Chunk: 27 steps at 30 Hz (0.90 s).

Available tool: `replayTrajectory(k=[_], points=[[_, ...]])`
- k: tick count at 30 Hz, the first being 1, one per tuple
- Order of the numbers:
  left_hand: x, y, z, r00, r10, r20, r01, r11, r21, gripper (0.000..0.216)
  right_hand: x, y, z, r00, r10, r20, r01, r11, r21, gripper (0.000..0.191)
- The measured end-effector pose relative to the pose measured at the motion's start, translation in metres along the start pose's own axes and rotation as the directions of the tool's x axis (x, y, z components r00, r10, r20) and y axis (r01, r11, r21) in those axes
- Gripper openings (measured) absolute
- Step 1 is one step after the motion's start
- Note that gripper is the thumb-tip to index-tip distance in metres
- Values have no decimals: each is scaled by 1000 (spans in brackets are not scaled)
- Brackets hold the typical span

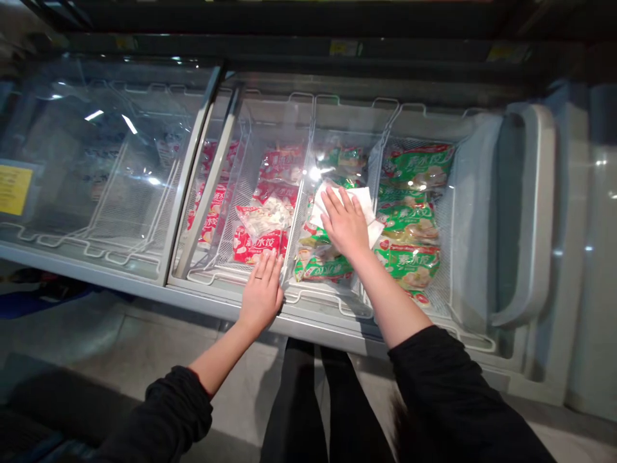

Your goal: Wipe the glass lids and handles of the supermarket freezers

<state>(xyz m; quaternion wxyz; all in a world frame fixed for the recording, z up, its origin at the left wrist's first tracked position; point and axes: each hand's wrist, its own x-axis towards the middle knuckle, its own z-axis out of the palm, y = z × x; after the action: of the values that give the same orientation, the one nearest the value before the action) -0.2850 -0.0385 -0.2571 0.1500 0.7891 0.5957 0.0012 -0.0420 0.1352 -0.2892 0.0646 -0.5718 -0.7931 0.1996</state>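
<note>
My right hand [346, 220] lies flat with fingers spread on a white cloth [370, 200], pressing it against the glass lid [270, 116] of a chest freezer. Some of the cloth shows past the fingertips and beside the wrist. My left hand [263, 286], a thin ring on one finger, rests flat near the front edge of the lid, its fingers stretched out and holding nothing. Beneath the glass are green dumpling bags [409, 260] around and right of my right hand. Red bags [255, 244] sit just beyond my left fingertips, with a clear bag of pale pieces [270, 215] on top.
White wire dividers [301, 193] split the freezer inside. A metal lid frame [193, 173] crosses left of centre, and a large grey handle [540, 218] stands at the right. A yellow label [14, 188] is at far left. Light reflections dot the glass. Grey floor [154, 347] lies in front.
</note>
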Motion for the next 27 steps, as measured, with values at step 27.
replayTrajectory(k=[27], points=[[180,-32,-1,988,81,-134,-91,993,-75,63,50,75,-15,939,318,-130,-324,945,-33,64]])
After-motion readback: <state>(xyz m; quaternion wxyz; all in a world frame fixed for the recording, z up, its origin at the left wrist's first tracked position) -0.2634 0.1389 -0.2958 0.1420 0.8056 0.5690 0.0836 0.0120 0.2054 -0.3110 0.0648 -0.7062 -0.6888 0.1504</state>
